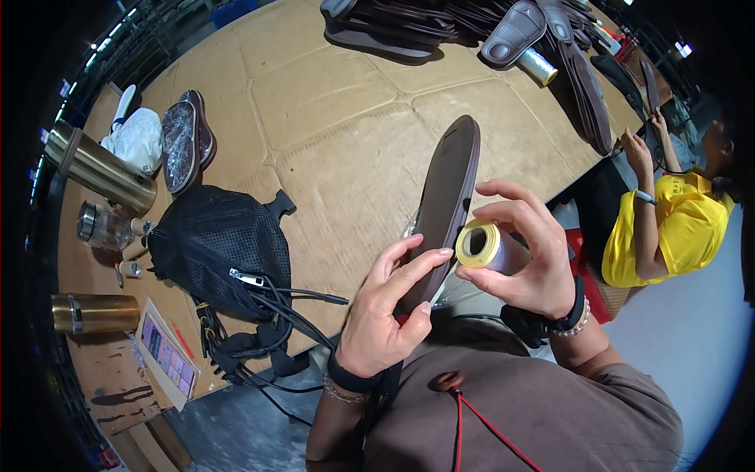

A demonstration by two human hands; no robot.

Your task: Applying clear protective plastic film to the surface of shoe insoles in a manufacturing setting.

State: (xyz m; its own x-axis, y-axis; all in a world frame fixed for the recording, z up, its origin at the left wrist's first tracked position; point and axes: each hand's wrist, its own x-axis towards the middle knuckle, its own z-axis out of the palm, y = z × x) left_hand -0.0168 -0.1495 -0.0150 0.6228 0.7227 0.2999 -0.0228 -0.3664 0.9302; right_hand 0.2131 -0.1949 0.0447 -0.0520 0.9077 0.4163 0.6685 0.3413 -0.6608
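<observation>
Brown insole and clear film roll held up over a cardboard-covered table.
Black mesh bag (220,248) lies left; left hand (385,315) pinches the brown insole (448,197) upright at centre; right hand (523,259) curls around the film roll (481,244), just beside it.

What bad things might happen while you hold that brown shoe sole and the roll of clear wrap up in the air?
The left hand pinches the brown sole only near its bottom end, so it might tip or slip. The right hand holds the wrap roll by its fingertips; dropped, it might roll off the cardboard-covered table.
</observation>
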